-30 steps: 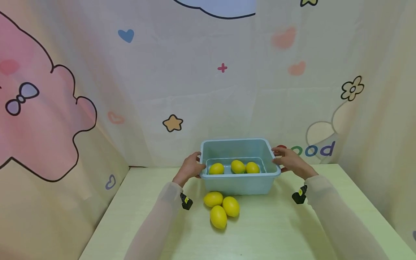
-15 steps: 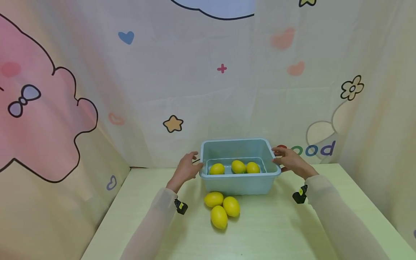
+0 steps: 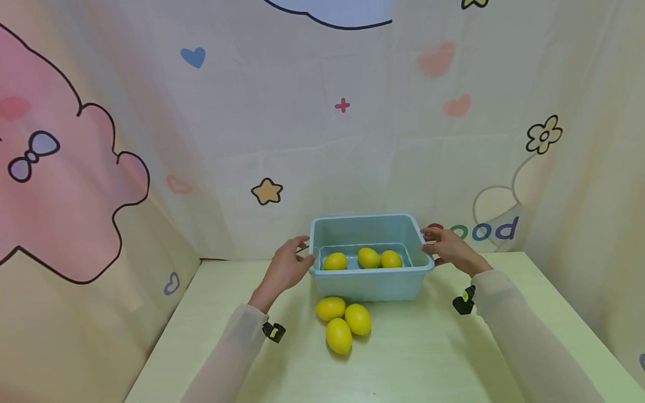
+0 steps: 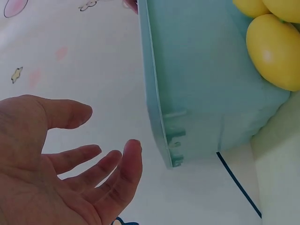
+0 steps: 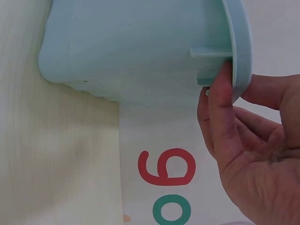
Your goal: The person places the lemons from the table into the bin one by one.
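Observation:
A light blue plastic bin (image 3: 375,286) stands at the back of the table with three yellow lemons (image 3: 369,258) in it. My right hand (image 3: 453,252) holds its right rim; in the right wrist view its fingers (image 5: 221,110) hook under the rim, with the thumb on the outer side. My left hand (image 3: 284,270) is beside the bin's left end. The left wrist view shows this hand (image 4: 70,161) apart from the rim, palm in sight, fingers loosely bent and holding nothing. Three more lemons (image 3: 339,336) lie clustered in front of the bin.
The pale wooden table (image 3: 418,364) ends at the back against a printed curtain (image 3: 353,162) with hearts, stars and letters. The curtain also lines both sides. A black camera (image 3: 274,331) is strapped at my left wrist, another black camera (image 3: 464,300) at my right.
My left hand has come off the bin's left rim and shifted a little left and toward me. The right hand, the bin and the lemons stay in place.

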Demonstrator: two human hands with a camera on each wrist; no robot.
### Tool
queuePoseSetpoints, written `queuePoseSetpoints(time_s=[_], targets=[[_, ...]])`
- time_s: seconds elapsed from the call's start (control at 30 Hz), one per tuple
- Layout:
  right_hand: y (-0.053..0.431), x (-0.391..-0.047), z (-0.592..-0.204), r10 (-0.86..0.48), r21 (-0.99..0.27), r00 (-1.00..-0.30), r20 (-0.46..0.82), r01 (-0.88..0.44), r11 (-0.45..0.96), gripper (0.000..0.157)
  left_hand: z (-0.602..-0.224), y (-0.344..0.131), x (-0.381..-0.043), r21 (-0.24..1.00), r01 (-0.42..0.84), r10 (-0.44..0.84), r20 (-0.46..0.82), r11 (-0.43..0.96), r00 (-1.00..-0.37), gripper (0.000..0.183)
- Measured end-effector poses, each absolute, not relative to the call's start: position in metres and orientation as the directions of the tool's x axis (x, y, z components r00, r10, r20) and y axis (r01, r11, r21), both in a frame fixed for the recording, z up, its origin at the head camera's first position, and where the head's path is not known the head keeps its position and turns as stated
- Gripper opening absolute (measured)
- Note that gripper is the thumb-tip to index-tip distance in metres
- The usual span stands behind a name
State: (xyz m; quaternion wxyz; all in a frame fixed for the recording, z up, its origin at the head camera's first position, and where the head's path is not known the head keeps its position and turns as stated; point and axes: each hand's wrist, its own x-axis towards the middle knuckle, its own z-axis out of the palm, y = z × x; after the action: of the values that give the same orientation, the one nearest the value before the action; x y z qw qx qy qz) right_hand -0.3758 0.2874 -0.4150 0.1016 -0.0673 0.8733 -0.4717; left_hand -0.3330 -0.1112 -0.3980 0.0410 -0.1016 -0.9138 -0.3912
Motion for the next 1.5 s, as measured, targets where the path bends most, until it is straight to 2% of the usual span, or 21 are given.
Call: queuePoseSetpoints(time_s=[0.17, 0.53, 1.03, 1.5], targets=[[0.287, -0.377, -0.415, -0.209, -0.839, -0.971, -0.113, -0.019, 0.544, 0.063, -0.396, -0.111, -0.319, 0.682, 0.281, 0.189, 0.208, 0.675, -0.960, 0.051], [0.285, -0.378, -0.414, -0.170, -0.819, -0.977, -0.129, 0.009, 0.573, 0.063, -0.407, -0.114, -0.295, 0.631, 0.342, 0.253, 0.230, 0.697, -0.940, 0.046], [0.283, -0.377, -0.413, -0.154, -0.808, -0.978, -0.139, 0.022, 0.589, 0.061, -0.429, -0.119, -0.266, 0.560, 0.407, 0.400, 0.143, 0.722, -0.905, 0.044], [0.284, -0.378, -0.414, -0.159, -0.815, -0.977, -0.140, 0.023, 0.578, 0.062, -0.454, -0.112, -0.257, 0.384, 0.535, 0.558, 0.061, 0.752, -0.828, 0.054]])
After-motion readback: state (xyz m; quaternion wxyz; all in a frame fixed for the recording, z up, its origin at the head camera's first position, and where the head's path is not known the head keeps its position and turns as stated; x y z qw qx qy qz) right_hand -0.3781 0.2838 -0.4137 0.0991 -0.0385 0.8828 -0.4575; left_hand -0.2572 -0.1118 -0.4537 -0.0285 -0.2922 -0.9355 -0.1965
